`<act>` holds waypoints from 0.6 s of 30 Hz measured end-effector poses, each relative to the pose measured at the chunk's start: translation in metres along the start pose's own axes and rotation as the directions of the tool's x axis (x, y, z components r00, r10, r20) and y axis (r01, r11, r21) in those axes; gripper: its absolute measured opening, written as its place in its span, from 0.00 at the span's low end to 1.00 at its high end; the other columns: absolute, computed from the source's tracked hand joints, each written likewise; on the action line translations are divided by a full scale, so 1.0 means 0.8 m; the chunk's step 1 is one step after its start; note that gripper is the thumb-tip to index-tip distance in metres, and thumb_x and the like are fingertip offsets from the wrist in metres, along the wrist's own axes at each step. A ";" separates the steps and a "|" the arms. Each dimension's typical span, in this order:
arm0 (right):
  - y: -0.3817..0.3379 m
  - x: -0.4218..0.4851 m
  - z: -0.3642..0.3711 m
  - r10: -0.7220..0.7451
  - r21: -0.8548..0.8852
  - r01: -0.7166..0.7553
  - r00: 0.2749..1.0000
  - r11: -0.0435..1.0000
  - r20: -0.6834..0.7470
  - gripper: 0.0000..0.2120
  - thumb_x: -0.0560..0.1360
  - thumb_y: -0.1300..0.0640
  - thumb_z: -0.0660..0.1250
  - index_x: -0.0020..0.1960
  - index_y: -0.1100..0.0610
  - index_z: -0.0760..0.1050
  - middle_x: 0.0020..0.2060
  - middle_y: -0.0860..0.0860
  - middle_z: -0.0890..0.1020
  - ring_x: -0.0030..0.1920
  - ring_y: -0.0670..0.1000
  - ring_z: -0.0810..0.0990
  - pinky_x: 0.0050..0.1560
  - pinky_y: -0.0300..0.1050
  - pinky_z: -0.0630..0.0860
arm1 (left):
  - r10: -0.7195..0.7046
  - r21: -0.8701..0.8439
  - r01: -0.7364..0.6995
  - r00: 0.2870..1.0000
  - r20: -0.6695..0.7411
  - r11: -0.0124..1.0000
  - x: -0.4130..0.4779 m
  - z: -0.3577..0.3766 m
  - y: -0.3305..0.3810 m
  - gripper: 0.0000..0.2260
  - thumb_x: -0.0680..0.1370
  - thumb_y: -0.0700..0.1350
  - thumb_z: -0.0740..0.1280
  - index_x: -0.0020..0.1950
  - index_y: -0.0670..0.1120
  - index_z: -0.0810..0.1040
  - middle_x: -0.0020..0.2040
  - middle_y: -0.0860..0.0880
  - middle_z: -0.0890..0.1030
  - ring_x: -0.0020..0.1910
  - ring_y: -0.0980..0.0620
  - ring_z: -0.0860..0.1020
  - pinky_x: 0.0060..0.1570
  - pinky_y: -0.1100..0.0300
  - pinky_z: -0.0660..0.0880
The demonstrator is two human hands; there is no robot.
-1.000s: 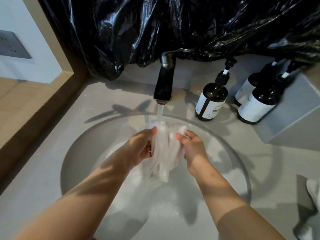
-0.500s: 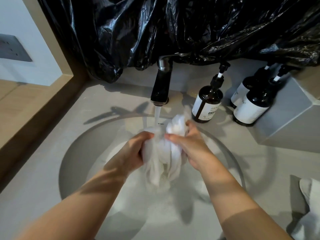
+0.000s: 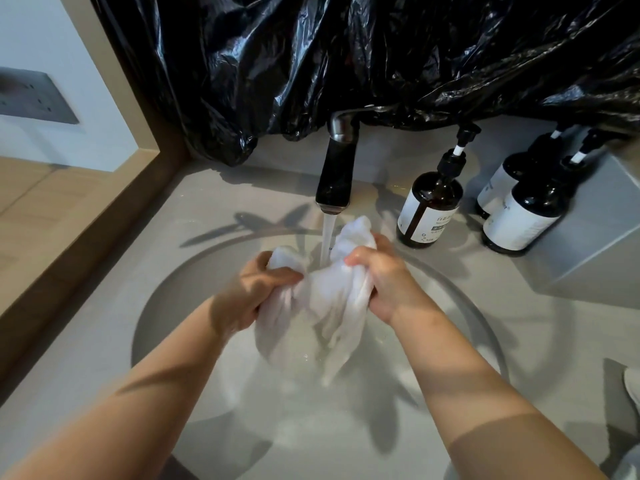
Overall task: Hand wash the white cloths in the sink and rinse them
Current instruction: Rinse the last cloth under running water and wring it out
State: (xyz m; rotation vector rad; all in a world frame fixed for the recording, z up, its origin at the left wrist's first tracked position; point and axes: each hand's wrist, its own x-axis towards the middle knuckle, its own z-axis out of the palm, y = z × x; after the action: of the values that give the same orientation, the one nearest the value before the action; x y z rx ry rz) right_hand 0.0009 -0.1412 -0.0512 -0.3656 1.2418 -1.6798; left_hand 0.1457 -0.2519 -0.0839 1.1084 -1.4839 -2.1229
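cloth (image 3: 322,299) now spread wider between both hands, which have moved apart since a second ago; left hand (image 3: 249,292) and right hand (image 3: 384,282) each clench a bunch under the tap (image 3: 337,174) stream, over the sink (image 3: 180,306). rinsing looks underway. count: one cloth held, one tap, three bottles (image 3: 429,209).

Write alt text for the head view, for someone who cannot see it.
A person's left hand and right hand grip a white cloth under a running black tap, over a sink. Three dark pump bottles stand at right, black plastic behind.
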 end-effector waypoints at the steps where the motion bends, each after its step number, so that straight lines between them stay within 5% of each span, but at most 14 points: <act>1: -0.006 0.000 0.001 -0.006 0.041 0.006 1.000 0.999 0.014 0.12 0.61 0.70 0.60 0.45 0.65 0.68 0.37 0.54 0.67 0.36 0.53 0.68 0.36 0.42 0.66 | -0.017 0.016 0.017 1.000 0.025 1.000 0.000 -0.005 -0.001 0.24 0.61 0.40 0.71 0.57 0.40 0.74 0.40 0.45 0.83 0.37 0.49 0.83 0.34 0.59 0.78; 4: -0.015 -0.005 0.002 0.034 0.077 -0.033 0.999 0.996 -0.011 0.12 0.61 0.66 0.61 0.44 0.58 0.71 0.36 0.53 0.71 0.38 0.52 0.72 0.39 0.43 0.69 | -0.024 0.148 0.020 1.000 0.020 0.989 0.000 0.000 -0.003 0.22 0.66 0.41 0.73 0.58 0.39 0.74 0.42 0.45 0.82 0.38 0.49 0.81 0.35 0.60 0.78; 6: -0.014 -0.008 0.004 0.068 0.089 -0.064 0.997 0.994 -0.038 0.13 0.61 0.63 0.61 0.46 0.55 0.70 0.37 0.52 0.70 0.40 0.52 0.71 0.40 0.42 0.68 | 0.176 0.318 -0.138 0.980 -0.093 0.938 0.002 0.006 -0.007 0.28 0.66 0.43 0.75 0.62 0.41 0.69 0.53 0.46 0.75 0.46 0.51 0.76 0.43 0.63 0.75; 8: -0.012 -0.010 0.006 0.110 0.085 -0.105 0.993 0.991 -0.049 0.12 0.62 0.61 0.61 0.46 0.54 0.69 0.38 0.51 0.68 0.40 0.51 0.70 0.40 0.42 0.67 | 0.365 0.472 -0.376 0.924 0.119 0.798 0.006 0.004 -0.010 0.41 0.59 0.50 0.75 0.68 0.45 0.63 0.62 0.50 0.68 0.57 0.57 0.69 0.57 0.67 0.68; 9: -0.011 -0.012 0.007 0.130 0.085 -0.125 0.990 0.988 -0.055 0.09 0.64 0.60 0.61 0.44 0.55 0.69 0.38 0.51 0.69 0.39 0.51 0.71 0.41 0.42 0.68 | 0.334 0.458 -0.436 0.897 0.289 0.775 0.005 0.006 -0.013 0.43 0.59 0.52 0.74 0.70 0.46 0.61 0.64 0.52 0.67 0.61 0.61 0.68 0.60 0.69 0.66; 11: -0.013 -0.016 0.008 0.163 0.082 -0.156 0.983 0.984 -0.082 0.04 0.69 0.61 0.61 0.42 0.58 0.73 0.35 0.52 0.75 0.38 0.51 0.77 0.43 0.43 0.72 | 0.114 0.498 -0.348 0.890 0.441 0.794 -0.002 0.011 -0.011 0.42 0.61 0.53 0.74 0.72 0.51 0.63 0.65 0.54 0.70 0.63 0.61 0.70 0.60 0.68 0.69; 13: -0.017 -0.022 0.007 0.176 0.094 -0.165 0.977 0.982 -0.123 0.07 0.72 0.62 0.59 0.44 0.60 0.76 0.29 0.53 0.80 0.36 0.53 0.79 0.42 0.44 0.74 | -0.025 0.555 -0.200 0.928 0.372 0.808 -0.001 0.011 -0.010 0.37 0.62 0.51 0.77 0.69 0.56 0.66 0.61 0.54 0.74 0.58 0.55 0.75 0.55 0.64 0.74; 15: -0.020 -0.027 0.006 0.174 0.109 -0.159 0.973 0.981 -0.148 0.08 0.73 0.63 0.58 0.44 0.61 0.76 0.27 0.53 0.80 0.37 0.53 0.80 0.43 0.45 0.75 | -0.056 0.577 -0.145 0.947 0.317 0.804 0.002 0.012 -0.009 0.30 0.65 0.44 0.77 0.64 0.54 0.70 0.55 0.49 0.75 0.48 0.52 0.77 0.45 0.63 0.76; 18: -0.023 -0.031 0.004 0.157 0.110 -0.142 0.978 0.984 -0.139 0.09 0.73 0.63 0.56 0.41 0.61 0.75 0.27 0.53 0.79 0.36 0.53 0.79 0.45 0.45 0.73 | 0.026 0.317 -0.066 0.992 0.127 0.946 0.006 0.006 -0.015 0.20 0.59 0.39 0.68 0.49 0.49 0.74 0.41 0.45 0.75 0.33 0.54 0.75 0.32 0.62 0.73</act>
State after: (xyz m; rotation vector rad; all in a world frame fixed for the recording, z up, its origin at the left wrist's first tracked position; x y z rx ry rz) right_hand 0.0051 -0.1226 -0.0268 -0.0859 1.2550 -1.6542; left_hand 0.1408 -0.2466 -0.0958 1.0500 -1.9467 -1.9940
